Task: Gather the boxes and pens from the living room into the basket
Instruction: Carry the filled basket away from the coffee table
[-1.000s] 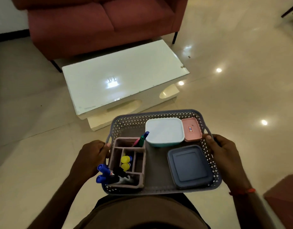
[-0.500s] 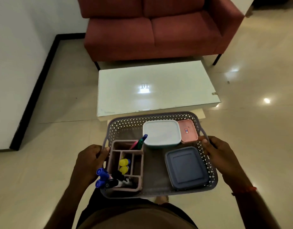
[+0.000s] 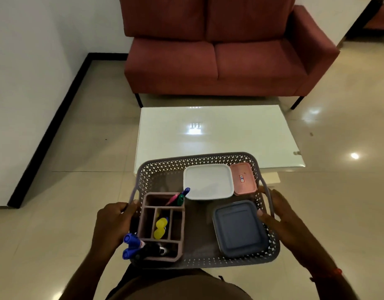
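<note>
Both hands carry the grey perforated basket (image 3: pixel 199 161) level, just near of the white coffee table (image 3: pixel 217 135), so the contents stay put. The left hand (image 3: pixel 113 221) and right hand (image 3: pixel 282 215) are each clamped on a side handle. Inside sit a white box (image 3: pixel 208 182), pink box (image 3: pixel 244 178), blue box (image 3: pixel 238 228) and a pen organiser (image 3: pixel 163 226) holding markers.

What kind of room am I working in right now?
Most likely a home living room: a red two-seat sofa against the wall, a low white coffee table before it, and a glossy tiled floor.
</note>
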